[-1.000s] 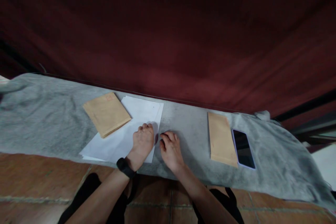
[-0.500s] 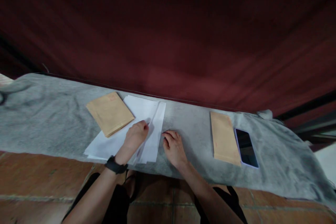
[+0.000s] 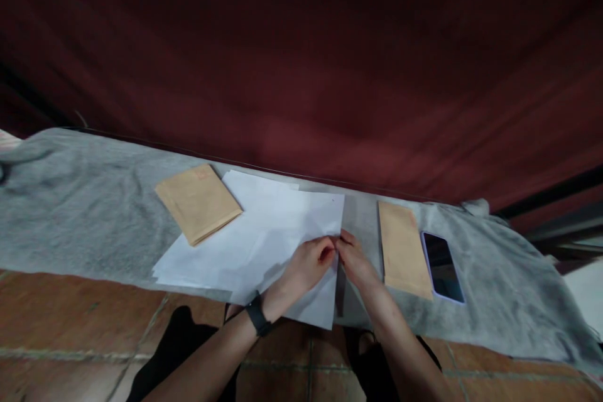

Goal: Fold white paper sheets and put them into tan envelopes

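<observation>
Head view: the person's left hand (image 3: 311, 260) and right hand (image 3: 357, 262) meet at the right edge of the white top sheet (image 3: 313, 217); judging by the pose, the step in hand is working that one sheet by its edge. Left fingers are drawn in narrow and look pinched on the paper; right fingers are bunched against the same edge, can't tell whether they actually grip. Sheet lies under and to the left of the fingers, overlapping the loose paper stack (image 3: 202, 264); its near corner juts past the table edge. Next move probably calls for a light, even pinch and keeping the sheet flat, since thin paper could crease or drag the sheets below. Left of the fingers, well apart, a brown envelope pile (image 3: 198, 204) sits partly on the stack. Right of them, nearer, another brown envelope (image 3: 404, 251), with a phone (image 3: 443, 267) just beyond. All of it rests on a table (image 3: 94, 213) draped in wrinkled grey cloth (image 3: 509, 289). Past the fingers hangs a dark red curtain (image 3: 301, 94); below them, tiled floor (image 3: 61, 314). Light is dim.
</observation>
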A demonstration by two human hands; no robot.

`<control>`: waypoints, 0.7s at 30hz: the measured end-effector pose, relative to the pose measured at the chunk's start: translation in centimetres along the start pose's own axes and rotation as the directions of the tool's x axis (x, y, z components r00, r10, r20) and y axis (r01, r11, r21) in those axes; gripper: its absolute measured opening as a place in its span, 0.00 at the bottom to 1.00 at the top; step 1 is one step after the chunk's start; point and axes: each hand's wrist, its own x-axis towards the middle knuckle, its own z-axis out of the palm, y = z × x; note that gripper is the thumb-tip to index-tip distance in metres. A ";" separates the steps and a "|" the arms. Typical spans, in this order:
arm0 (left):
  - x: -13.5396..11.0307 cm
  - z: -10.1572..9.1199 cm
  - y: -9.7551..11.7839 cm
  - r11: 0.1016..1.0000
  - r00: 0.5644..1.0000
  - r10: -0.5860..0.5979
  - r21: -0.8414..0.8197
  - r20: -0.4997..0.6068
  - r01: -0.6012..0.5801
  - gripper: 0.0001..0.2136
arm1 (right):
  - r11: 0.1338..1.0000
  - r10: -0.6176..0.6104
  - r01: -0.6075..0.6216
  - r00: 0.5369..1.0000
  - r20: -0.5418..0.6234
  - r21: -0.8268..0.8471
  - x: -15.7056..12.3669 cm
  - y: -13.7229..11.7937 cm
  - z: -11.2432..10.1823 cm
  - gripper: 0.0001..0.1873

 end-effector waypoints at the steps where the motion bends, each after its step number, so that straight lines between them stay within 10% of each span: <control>1: 0.0 0.2 0.1 1.000 0.999 0.029 -0.007 0.024 -0.029 0.07 | 0.999 -0.023 0.023 1.000 -0.012 -0.049 0.1 -0.1 -0.7 0.13; 11: -1.6 2.2 -2.5 0.923 0.976 0.201 0.350 -0.080 -0.161 0.16 | 0.838 -0.236 0.047 0.930 -0.283 -0.544 1.8 1.0 -7.4 0.19; 21: -1.7 5.4 -3.6 0.839 0.983 0.183 0.523 -0.012 -0.150 0.28 | 0.577 -0.423 0.061 0.875 -0.234 -0.815 1.0 2.8 -6.7 0.31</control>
